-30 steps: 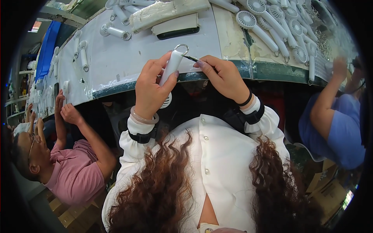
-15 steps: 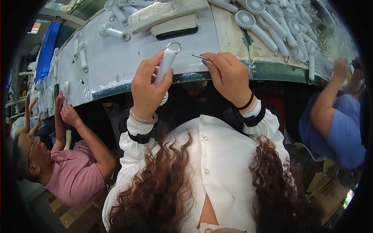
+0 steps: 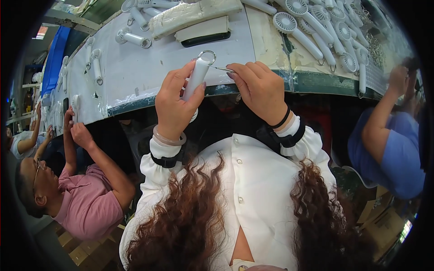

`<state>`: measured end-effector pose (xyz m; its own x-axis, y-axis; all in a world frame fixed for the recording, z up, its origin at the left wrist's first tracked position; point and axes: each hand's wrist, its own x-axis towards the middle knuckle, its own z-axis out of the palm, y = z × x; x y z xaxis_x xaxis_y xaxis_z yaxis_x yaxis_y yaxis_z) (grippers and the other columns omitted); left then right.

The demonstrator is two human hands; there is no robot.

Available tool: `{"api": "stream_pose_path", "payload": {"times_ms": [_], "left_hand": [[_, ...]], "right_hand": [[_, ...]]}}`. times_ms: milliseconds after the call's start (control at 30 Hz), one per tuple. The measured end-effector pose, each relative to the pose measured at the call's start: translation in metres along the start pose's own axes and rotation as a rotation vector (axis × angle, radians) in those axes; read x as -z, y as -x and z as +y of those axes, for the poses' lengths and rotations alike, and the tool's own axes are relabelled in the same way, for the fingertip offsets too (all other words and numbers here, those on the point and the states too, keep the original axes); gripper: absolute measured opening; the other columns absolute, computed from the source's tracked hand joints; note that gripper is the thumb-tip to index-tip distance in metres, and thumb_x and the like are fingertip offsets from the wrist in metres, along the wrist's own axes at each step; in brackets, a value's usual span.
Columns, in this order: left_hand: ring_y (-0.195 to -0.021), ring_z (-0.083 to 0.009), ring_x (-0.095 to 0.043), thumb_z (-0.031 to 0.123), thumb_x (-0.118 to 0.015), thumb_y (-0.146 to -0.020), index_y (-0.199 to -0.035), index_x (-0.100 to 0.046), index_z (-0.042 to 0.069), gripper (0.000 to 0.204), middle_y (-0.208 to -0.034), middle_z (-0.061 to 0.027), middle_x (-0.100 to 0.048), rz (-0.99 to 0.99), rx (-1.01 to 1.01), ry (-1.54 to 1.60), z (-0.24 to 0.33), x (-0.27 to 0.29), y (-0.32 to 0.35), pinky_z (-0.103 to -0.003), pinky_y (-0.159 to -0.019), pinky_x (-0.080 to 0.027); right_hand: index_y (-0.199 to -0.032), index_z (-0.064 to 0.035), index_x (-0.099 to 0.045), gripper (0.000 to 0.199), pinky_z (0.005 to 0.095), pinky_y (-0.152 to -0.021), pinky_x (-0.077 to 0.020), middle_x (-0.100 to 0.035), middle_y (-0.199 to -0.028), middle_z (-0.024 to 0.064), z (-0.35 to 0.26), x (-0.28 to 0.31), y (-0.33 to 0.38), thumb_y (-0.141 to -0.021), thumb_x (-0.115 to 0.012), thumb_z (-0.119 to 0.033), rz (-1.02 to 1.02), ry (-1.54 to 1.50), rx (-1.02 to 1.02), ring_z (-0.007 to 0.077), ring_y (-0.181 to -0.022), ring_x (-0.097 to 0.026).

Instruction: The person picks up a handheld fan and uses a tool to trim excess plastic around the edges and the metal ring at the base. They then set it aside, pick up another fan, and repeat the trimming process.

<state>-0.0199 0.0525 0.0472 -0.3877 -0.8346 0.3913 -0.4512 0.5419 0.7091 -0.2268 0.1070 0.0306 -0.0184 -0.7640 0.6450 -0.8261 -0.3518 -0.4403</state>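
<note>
My left hand is closed around the white handle of a small handheld fan, its ring end tilted up and away from me. A metal ring sits at that far end; the fan's head is mostly hidden below my hand. Between the fingertips of my right hand is a pair of thin metal tweezers, pointing left. Their tip reaches the handle's right side just under the ring; whether it touches, I cannot tell.
Beyond my hands lie a long wrapped white block and a black-edged pad. White fans are heaped at the far right, with a pile of metal rings beside them. People sit on both sides: a pink shirt, a blue shirt.
My right hand has moved left, bringing the tweezers' tip up to the handle near the ring. The fan in my left hand has shifted slightly right.
</note>
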Motion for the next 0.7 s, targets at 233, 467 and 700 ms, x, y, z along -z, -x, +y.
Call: {"api": "stream_pose_path", "payload": {"times_ms": [233, 467, 700], "left_hand": [[-0.077, -0.0189, -0.064, 0.010, -0.077, -0.081, -0.127, -0.066, 0.009, 0.047, -0.106, -0.0090, -0.066, 0.006, -0.019, -0.024, -0.0007, 0.0007, 0.0012, -0.030, -0.068, -0.055], [-0.076, -0.0185, -0.064, 0.009, -0.077, -0.081, -0.127, -0.067, 0.008, 0.047, -0.105, -0.0090, -0.066, 0.028, -0.010, -0.033, -0.0001, -0.0021, 0.0046, -0.030, -0.067, -0.055], [-0.075, -0.0178, -0.062, 0.010, -0.076, -0.082, -0.128, -0.066, 0.009, 0.047, -0.103, -0.0086, -0.065, 0.002, 0.070, 0.005, -0.0008, -0.0038, 0.0057, -0.030, -0.066, -0.054]], "right_hand": [[-0.105, -0.0119, -0.070, 0.016, 0.0352, -0.058, -0.0476, -0.059, -0.075, 0.0044, -0.0011, -0.0004, 0.0016, -0.089, -0.070, -0.012, -0.012, 0.021, 0.002, 0.0239, -0.068, -0.059], [-0.107, -0.0118, -0.069, 0.019, 0.0353, -0.058, -0.0478, -0.060, -0.076, 0.0043, -0.0016, -0.0047, 0.0066, -0.087, -0.071, -0.011, -0.026, 0.033, -0.009, 0.0236, -0.069, -0.060], [-0.109, -0.0115, -0.069, 0.024, 0.0365, -0.057, -0.0478, -0.059, -0.076, 0.0052, 0.0002, -0.0043, 0.0054, -0.084, -0.073, -0.009, 0.006, 0.148, 0.041, 0.0236, -0.069, -0.060]]}}
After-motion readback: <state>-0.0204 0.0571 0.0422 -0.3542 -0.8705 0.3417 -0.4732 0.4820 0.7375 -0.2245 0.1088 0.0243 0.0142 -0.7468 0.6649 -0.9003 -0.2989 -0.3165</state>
